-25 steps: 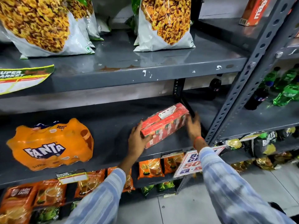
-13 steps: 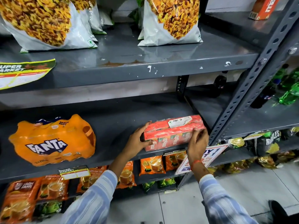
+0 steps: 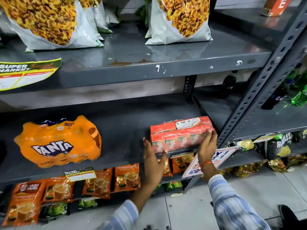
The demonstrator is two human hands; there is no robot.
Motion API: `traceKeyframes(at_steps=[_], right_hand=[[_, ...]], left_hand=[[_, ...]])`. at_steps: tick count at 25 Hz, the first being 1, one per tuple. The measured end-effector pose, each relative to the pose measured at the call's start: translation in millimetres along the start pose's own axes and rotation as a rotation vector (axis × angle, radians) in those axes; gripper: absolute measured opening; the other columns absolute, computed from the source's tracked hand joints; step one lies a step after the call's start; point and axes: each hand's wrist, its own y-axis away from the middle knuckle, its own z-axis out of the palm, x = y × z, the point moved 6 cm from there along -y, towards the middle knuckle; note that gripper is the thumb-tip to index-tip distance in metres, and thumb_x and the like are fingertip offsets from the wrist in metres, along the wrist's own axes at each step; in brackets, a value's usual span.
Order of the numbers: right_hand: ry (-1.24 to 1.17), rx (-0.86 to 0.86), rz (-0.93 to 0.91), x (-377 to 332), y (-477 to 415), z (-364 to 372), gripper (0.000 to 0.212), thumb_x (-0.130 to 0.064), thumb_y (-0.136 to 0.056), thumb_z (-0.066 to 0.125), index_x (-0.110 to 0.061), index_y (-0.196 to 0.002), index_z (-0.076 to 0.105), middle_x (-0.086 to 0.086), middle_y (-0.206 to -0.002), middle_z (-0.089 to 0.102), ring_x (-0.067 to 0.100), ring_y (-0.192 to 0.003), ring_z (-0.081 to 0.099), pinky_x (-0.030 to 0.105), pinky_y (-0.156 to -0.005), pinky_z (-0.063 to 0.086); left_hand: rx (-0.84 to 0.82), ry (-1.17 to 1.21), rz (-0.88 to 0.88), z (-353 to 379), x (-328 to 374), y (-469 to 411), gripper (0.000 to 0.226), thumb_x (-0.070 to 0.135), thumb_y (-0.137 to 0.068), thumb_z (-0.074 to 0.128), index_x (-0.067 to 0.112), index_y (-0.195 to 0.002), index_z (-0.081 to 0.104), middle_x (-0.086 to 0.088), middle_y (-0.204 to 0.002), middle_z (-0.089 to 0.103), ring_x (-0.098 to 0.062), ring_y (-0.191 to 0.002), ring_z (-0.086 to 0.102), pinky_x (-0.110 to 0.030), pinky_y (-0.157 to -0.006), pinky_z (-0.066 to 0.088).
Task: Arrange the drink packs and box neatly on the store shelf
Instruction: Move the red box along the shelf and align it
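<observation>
A red shrink-wrapped pack of small juice cartons [image 3: 180, 135] lies flat on the grey middle shelf [image 3: 126, 130], at its right end near the front edge. My right hand [image 3: 206, 146] holds the pack's right front corner, fingers curled on it. My left hand [image 3: 153, 156] rests flat against the pack's left end, fingers straight and blurred. An orange Fanta multipack [image 3: 58, 141] lies on the same shelf to the left, apart from the red pack. A red-orange box [image 3: 275, 5] stands on the top right shelf.
Large snack bags [image 3: 179, 19] stand on the upper shelf. Orange tea packets [image 3: 127, 177] hang below the middle shelf. A grey perforated upright [image 3: 259, 90] rises just right of the red pack. Green bottles [image 3: 300, 95] fill the neighbouring rack. A promo sign [image 3: 221, 156] hangs by my right wrist.
The red pack has turned from a tilted, raised pose to lying flat and square with the shelf edge. My left hand has slid from gripping its end to pressing flat against it.
</observation>
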Motion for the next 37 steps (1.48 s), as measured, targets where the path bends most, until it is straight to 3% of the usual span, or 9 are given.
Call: traceKeyframes(at_steps=[3,6,12,19,22,25,29,33,37], right_hand=[[0.032,-0.009,0.167,20.2,4.0,-6.4,0.043,-0.03,-0.1,0.035,-0.001,-0.128,0.051,0.024,-0.13,0.056,0.035,-0.117,0.054,0.039,-0.098,0.044],[-0.058,0.159,0.05,3.3,2.9,-8.8,0.05,-0.049,-0.094,0.039,-0.009,-0.111,0.065,0.019,-0.112,0.068,0.03,-0.101,0.061,0.032,-0.088,0.046],[-0.14,0.046,0.04,1.6,23.0,14.3,0.031,-0.051,-0.076,0.068,-0.022,-0.086,0.07,0.003,-0.088,0.072,0.011,-0.082,0.064,0.029,-0.08,0.053],[-0.128,-0.016,0.01,0.5,33.8,25.1,0.036,-0.053,-0.076,0.067,-0.021,-0.094,0.068,-0.005,-0.089,0.071,0.009,-0.087,0.067,0.028,-0.082,0.055],[-0.139,-0.059,0.05,-2.6,46.5,30.7,0.049,-0.047,-0.087,0.058,-0.015,-0.123,0.055,0.005,-0.126,0.062,0.008,-0.112,0.058,0.034,-0.102,0.048],[-0.011,-0.083,-0.183,-35.9,67.9,47.2,0.06,-0.038,-0.096,0.045,-0.012,-0.146,0.024,0.01,-0.158,0.023,0.016,-0.145,0.02,0.039,-0.121,0.018],[-0.025,-0.276,-0.494,-91.3,135.2,112.6,0.055,-0.028,-0.097,0.039,-0.019,-0.147,0.018,0.008,-0.159,0.017,0.013,-0.148,0.009,0.032,-0.122,0.013],[-0.065,-0.425,-0.508,-103.5,203.2,183.8,0.05,-0.018,-0.097,0.041,-0.012,-0.145,0.026,0.001,-0.154,0.024,0.016,-0.147,0.016,0.03,-0.121,0.015],[-0.036,-0.627,-0.393,-86.1,259.2,253.5,0.045,-0.015,-0.099,0.039,-0.013,-0.144,0.032,-0.004,-0.15,0.032,0.01,-0.141,0.027,0.026,-0.117,0.025]], left_hand=[[-0.022,0.053,0.002,12.9,3.8,15.1,0.092,0.034,-0.085,0.064,0.017,-0.15,0.001,-0.003,-0.159,0.018,-0.019,-0.144,0.024,-0.026,-0.113,0.023],[0.011,0.089,-0.019,3.7,1.6,10.6,0.085,0.031,-0.086,0.065,0.016,-0.149,0.011,-0.004,-0.157,0.027,-0.02,-0.143,0.029,-0.033,-0.114,0.029],[0.348,-0.053,0.073,-57.9,-16.7,3.5,0.043,0.015,-0.089,0.061,0.008,-0.13,0.051,-0.012,-0.122,0.067,-0.027,-0.109,0.065,-0.028,-0.09,0.05],[0.432,-0.135,0.125,-79.4,-25.7,-3.7,0.037,0.014,-0.088,0.061,0.004,-0.124,0.058,-0.015,-0.114,0.071,-0.028,-0.102,0.068,-0.033,-0.083,0.055],[0.408,-0.109,0.078,-80.6,-26.0,-4.2,0.049,0.017,-0.087,0.063,0.002,-0.131,0.05,-0.017,-0.126,0.064,-0.031,-0.115,0.062,-0.033,-0.093,0.05],[0.435,-0.135,0.113,-93.6,-18.8,0.7,0.065,0.025,-0.089,0.061,0.008,-0.144,0.031,-0.014,-0.148,0.042,-0.03,-0.136,0.041,-0.035,-0.106,0.037],[0.562,-0.242,0.216,-137.5,-13.5,8.8,0.07,0.046,-0.092,0.045,0.017,-0.147,0.015,-0.012,-0.156,0.028,-0.023,-0.144,0.025,-0.039,-0.114,0.032],[0.657,-0.3,0.3,-203.0,-20.1,3.4,0.072,0.055,-0.093,0.035,0.022,-0.148,0.003,-0.004,-0.158,0.016,-0.011,-0.146,0.011,-0.033,-0.12,0.017],[0.729,-0.231,0.202,-310.8,-77.1,-16.6,0.095,0.069,-0.084,0.034,0.009,-0.149,0.0,-0.012,-0.16,0.002,-0.02,-0.149,0.003,-0.039,-0.123,0.003]])
